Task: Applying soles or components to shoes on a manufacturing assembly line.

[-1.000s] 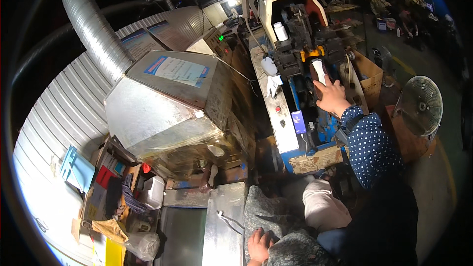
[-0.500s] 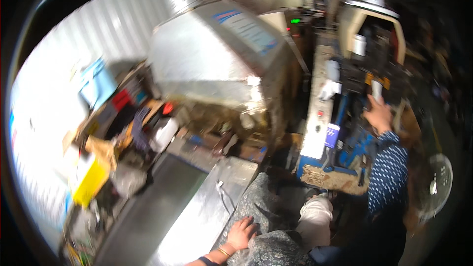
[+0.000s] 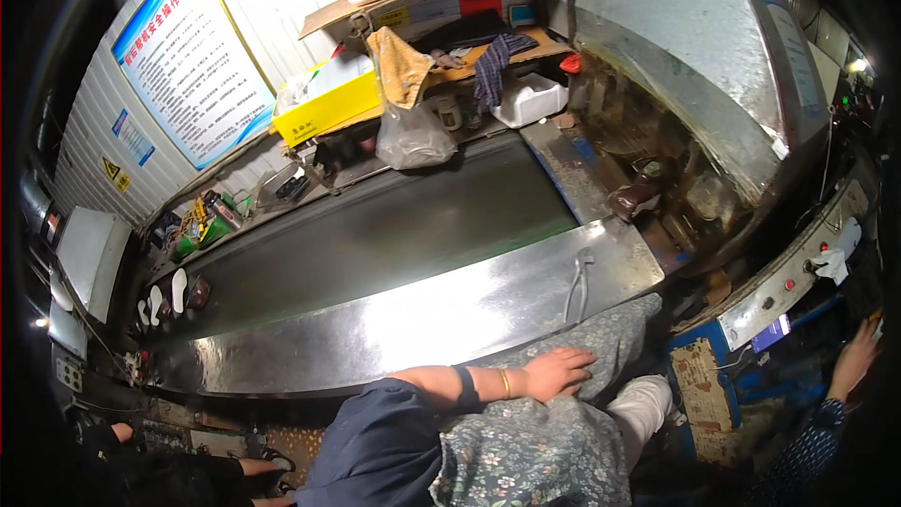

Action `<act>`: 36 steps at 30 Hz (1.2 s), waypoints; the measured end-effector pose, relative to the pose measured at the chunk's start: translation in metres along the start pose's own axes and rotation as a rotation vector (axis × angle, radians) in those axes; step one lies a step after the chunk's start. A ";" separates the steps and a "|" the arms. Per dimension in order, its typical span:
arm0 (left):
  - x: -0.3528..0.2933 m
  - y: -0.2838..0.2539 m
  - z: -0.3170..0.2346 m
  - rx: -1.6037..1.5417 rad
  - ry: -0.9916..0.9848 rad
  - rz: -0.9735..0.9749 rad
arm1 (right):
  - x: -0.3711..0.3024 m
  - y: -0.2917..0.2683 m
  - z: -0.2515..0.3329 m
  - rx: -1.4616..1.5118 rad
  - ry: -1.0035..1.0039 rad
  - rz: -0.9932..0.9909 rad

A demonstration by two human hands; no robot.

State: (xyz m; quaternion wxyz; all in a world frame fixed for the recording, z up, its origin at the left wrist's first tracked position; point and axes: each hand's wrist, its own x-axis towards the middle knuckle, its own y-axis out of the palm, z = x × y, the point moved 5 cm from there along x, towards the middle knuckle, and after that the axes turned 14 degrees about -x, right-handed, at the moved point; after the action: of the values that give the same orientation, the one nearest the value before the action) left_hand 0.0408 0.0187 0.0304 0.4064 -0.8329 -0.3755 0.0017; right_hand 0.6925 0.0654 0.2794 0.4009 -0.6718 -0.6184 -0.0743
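My left hand (image 3: pixel 560 374) rests palm down on the grey floral apron (image 3: pixel 526 446) over my lap, fingers stretched and holding nothing. At the right rim my right hand (image 3: pixel 855 358) reaches to a dark machine, fingers stretched; its fingertips run into the dark edge by a small yellow-orange part. Steel pincers (image 3: pixel 579 287) lie on the shiny metal ledge (image 3: pixel 404 319) beyond my left hand. A dark conveyor belt (image 3: pixel 404 216) runs behind the ledge. On a rack right of the belt sits a brown shoe (image 3: pixel 633 197).
White sole-shaped pieces (image 3: pixel 178 291) stand at the belt's left end. Behind it are a plastic bag (image 3: pixel 414 139), a yellow box (image 3: pixel 324 103) and a white tray (image 3: pixel 530 101). A metal hood (image 3: pixel 685 28) overhangs the right. Another person's legs (image 3: pixel 253 468) show lower left.
My view has swung left, bringing the whole belt and the wall poster in. My right hand now sits at the right rim, still by the machine. My left hand stays on the apron.
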 end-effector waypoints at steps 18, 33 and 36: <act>-0.031 0.021 0.056 -0.088 -0.136 0.007 | -0.200 -0.553 0.247 2.421 -1.415 0.829; -0.022 0.001 0.030 0.019 0.045 0.015 | -0.189 -0.620 0.188 2.958 -2.526 0.266; -0.023 -0.004 0.028 -0.011 0.042 0.006 | -0.191 -0.533 0.217 2.611 -1.455 0.814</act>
State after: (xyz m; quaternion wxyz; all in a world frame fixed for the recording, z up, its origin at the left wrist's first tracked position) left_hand 0.0127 0.0245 0.0075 0.4097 -0.8361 -0.3644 -0.0167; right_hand 0.0891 0.0088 0.2592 0.3039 0.1260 -0.0879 0.9402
